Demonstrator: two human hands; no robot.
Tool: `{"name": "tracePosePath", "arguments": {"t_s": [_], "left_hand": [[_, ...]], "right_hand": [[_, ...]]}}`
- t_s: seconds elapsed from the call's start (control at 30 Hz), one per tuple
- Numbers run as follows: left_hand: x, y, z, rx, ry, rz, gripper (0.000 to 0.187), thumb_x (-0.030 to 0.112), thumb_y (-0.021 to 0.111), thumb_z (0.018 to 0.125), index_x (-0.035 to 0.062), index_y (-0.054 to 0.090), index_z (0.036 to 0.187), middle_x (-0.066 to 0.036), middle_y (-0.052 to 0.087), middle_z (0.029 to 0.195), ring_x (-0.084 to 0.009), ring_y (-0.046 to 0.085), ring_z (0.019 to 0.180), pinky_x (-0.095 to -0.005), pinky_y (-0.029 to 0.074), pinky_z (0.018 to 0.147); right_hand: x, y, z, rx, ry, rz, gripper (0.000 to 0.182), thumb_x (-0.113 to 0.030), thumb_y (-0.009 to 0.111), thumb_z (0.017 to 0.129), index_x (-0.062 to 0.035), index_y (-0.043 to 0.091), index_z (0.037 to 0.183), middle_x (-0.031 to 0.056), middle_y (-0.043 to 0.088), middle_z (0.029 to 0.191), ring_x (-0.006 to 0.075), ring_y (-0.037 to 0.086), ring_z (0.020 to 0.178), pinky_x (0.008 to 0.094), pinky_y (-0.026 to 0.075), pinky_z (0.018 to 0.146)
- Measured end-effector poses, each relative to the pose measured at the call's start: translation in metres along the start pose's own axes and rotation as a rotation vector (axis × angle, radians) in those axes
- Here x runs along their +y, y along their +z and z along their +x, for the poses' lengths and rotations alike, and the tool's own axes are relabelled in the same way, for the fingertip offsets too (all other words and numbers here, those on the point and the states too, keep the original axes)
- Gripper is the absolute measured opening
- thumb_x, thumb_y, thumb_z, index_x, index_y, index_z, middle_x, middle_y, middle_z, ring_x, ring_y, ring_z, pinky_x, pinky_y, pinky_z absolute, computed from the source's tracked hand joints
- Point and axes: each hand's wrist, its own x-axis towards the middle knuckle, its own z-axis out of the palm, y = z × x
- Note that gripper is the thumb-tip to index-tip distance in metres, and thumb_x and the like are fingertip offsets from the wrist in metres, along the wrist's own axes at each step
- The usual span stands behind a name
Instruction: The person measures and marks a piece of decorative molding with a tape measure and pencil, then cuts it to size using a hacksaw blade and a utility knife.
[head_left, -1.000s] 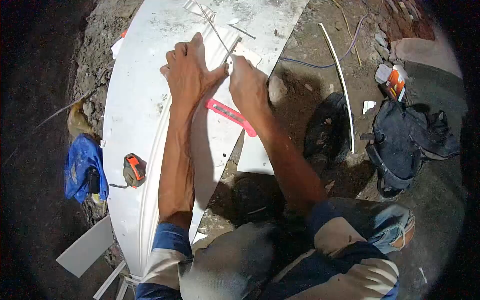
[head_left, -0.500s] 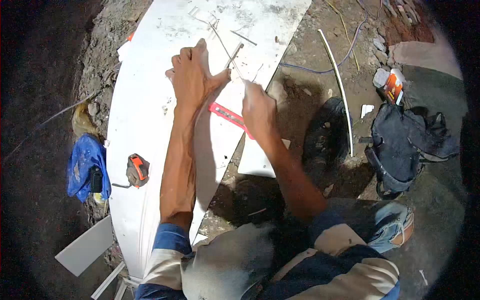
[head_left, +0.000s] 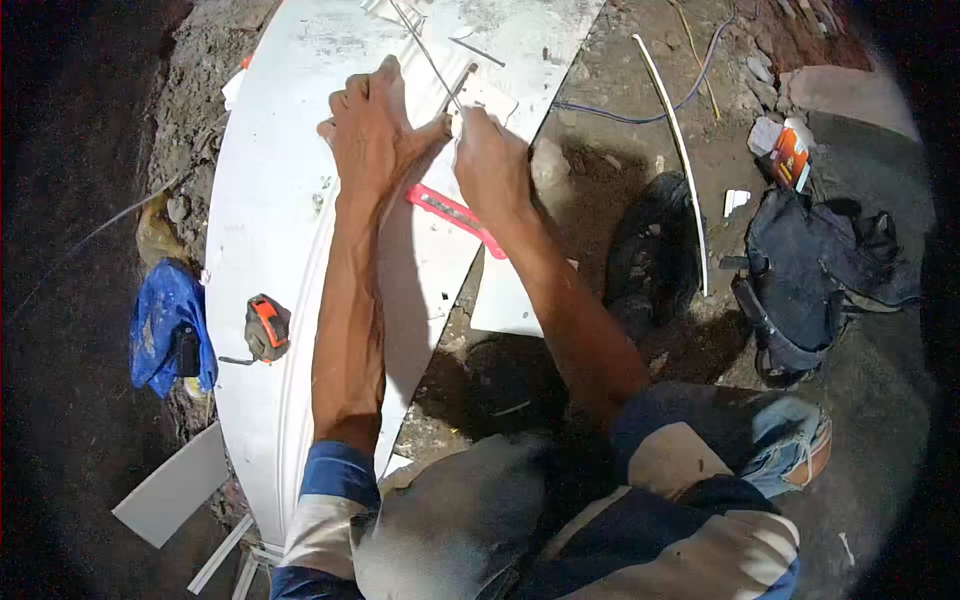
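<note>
My left hand (head_left: 368,125) lies on a long white panel (head_left: 255,215), fingers spread and thumb stretched toward the right hand. Under it runs a pale raised strip (head_left: 325,240) along the panel. My right hand (head_left: 492,165) is closed around the lower end of a thin dark rod (head_left: 428,58), which slants up and left past the left thumb. Close by the thumb is a short dark stick (head_left: 462,82). A pink-red utility knife (head_left: 440,207) rests on the panel below the right hand, overlapped by the wrist in this view.
A tape measure (head_left: 266,328) sits on the panel's left side. Off its left edge lies a blue cloth bag (head_left: 170,325). To the right are a curved white strip (head_left: 675,150), a dark bag (head_left: 795,270), an orange box (head_left: 790,160) and a blue cable (head_left: 630,120) on rough ground.
My right hand has pushed forward and left with the rod, closer to the left thumb. The left hand stays almost in place while the whole view shifts slightly.
</note>
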Motion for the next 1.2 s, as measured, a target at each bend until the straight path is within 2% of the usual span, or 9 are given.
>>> {"name": "tracePosePath", "arguments": {"t_s": [0.23, 0.27, 0.4, 0.53, 0.6, 0.7, 0.87, 1.17, 1.2], "left_hand": [[0.001, -0.004, 0.001, 0.011, 0.0, 0.037, 0.093, 0.051, 0.082, 0.057, 0.01, 0.05, 0.133, -0.015, 0.053, 0.112, -0.0344, 0.049, 0.1, -0.0517, 0.04, 0.079], [-0.006, 0.004, 0.001, 0.06, 0.039, -0.04, 0.093, 0.051, 0.083, 0.056, 0.0098, 0.05, 0.133, -0.014, 0.053, 0.111, -0.0341, 0.049, 0.099, -0.0515, 0.04, 0.078], [-0.006, 0.004, 0.0, 0.068, 0.036, -0.051, 0.092, 0.049, 0.082, 0.056, 0.0087, 0.051, 0.132, -0.012, 0.054, 0.111, -0.0345, 0.049, 0.101, -0.0521, 0.04, 0.077], [0.005, -0.01, 0.003, -0.001, -0.02, 0.016, 0.091, 0.049, 0.082, 0.057, 0.008, 0.051, 0.132, -0.014, 0.053, 0.112, -0.0343, 0.048, 0.102, -0.0523, 0.04, 0.081], [0.005, -0.008, 0.002, -0.008, -0.022, -0.007, 0.09, 0.048, 0.082, 0.058, 0.0081, 0.051, 0.133, -0.015, 0.053, 0.113, -0.0344, 0.048, 0.103, -0.0533, 0.039, 0.081], [-0.002, 0.001, 0.003, 0.022, -0.005, -0.06, 0.091, 0.048, 0.082, 0.058, 0.0078, 0.051, 0.133, -0.015, 0.053, 0.114, -0.0351, 0.048, 0.102, -0.0556, 0.039, 0.08], [0.007, -0.011, 0.005, -0.035, -0.058, 0.003, 0.088, 0.047, 0.08, 0.058, 0.0086, 0.052, 0.133, -0.015, 0.054, 0.114, -0.0354, 0.049, 0.104, -0.055, 0.038, 0.078], [0.003, -0.011, 0.003, 0.013, -0.022, -0.03, 0.093, 0.049, 0.082, 0.054, 0.0086, 0.052, 0.132, -0.014, 0.053, 0.113, -0.035, 0.048, 0.104, -0.0528, 0.039, 0.08], [0.003, -0.01, 0.003, 0.0, -0.022, -0.026, 0.092, 0.049, 0.082, 0.055, 0.0086, 0.052, 0.132, -0.014, 0.053, 0.112, -0.0353, 0.048, 0.104, -0.0529, 0.039, 0.08]], "right_hand": [[0.003, -0.011, -0.035, 0.113, -0.005, 0.113, 0.019, -0.002, 0.049, 0.086, 0.0007, 0.058, 0.102, 0.0266, 0.061, 0.091, 0.0448, 0.061, 0.086, 0.0505, 0.048, 0.073], [0.004, -0.01, -0.031, 0.022, 0.07, 0.04, 0.015, 0.0, 0.05, 0.082, 0.0025, 0.056, 0.096, 0.028, 0.06, 0.092, 0.0464, 0.059, 0.086, 0.0513, 0.048, 0.075], [-0.009, 0.0, 0.005, 0.091, -0.047, 0.008, 0.009, -0.001, 0.05, 0.084, 0.0022, 0.055, 0.091, 0.0243, 0.06, 0.081, 0.0442, 0.06, 0.081, 0.0482, 0.048, 0.07], [0.006, -0.007, -0.026, 0.119, -0.096, 0.02, 0.01, -0.001, 0.051, 0.083, 0.0031, 0.055, 0.092, 0.0235, 0.06, 0.079, 0.0433, 0.06, 0.078, 0.0478, 0.048, 0.07], [0.009, -0.009, -0.031, 0.028, 0.013, 0.043, 0.019, -0.004, 0.048, 0.088, 0.0015, 0.057, 0.103, 0.0255, 0.061, 0.084, 0.0445, 0.06, 0.083, 0.0502, 0.047, 0.073], [-0.008, 0.0, 0.013, -0.049, 0.035, -0.039, 0.019, -0.005, 0.049, 0.087, 0.0013, 0.057, 0.104, 0.0278, 0.061, 0.085, 0.0454, 0.061, 0.082, 0.0514, 0.047, 0.073], [0.011, -0.01, -0.034, 0.05, -0.012, 0.083, 0.016, -0.005, 0.05, 0.086, 0.0009, 0.056, 0.099, 0.0271, 0.061, 0.088, 0.0445, 0.062, 0.083, 0.0504, 0.048, 0.071], [0.0, -0.011, -0.014, 0.052, -0.04, 0.005, 0.011, -0.003, 0.047, 0.087, 0.0014, 0.054, 0.094, 0.0287, 0.06, 0.083, 0.0468, 0.06, 0.08, 0.0526, 0.046, 0.068], [0.0, -0.017, -0.025, 0.007, 0.017, 0.018, 0.01, -0.002, 0.054, 0.082, 0.001, 0.054, 0.092, 0.0268, 0.059, 0.087, 0.0437, 0.06, 0.082, 0.0515, 0.045, 0.071]]}}
